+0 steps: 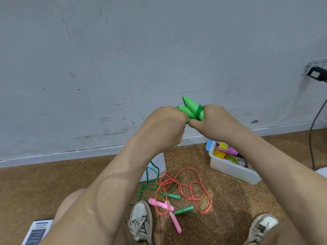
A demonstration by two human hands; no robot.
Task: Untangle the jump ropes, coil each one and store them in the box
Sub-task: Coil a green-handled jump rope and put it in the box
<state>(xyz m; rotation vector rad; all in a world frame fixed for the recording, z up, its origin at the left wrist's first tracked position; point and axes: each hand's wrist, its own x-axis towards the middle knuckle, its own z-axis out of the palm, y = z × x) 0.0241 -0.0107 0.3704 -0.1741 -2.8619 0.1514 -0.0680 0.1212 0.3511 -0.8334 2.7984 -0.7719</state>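
Two handles [189, 106], seemingly light, slick plastic, gripped in my left hand [164, 124] and right hand [217, 121]; cord [199, 110] likely springy, best pinched at wraps.

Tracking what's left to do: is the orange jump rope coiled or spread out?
Spread out. The orange jump rope lies in loose overlapping loops on the floor, outside the box.

Bright green handles [190, 104] wear a darker green cord [199, 110]; the floor rope [185, 184] is salmon-orange; pink handles [169, 208]; glittery dark green handles [184, 210]; translucent white box [230, 169]; speckled brown floor [53, 183]; scuffed grey wall [123, 50].
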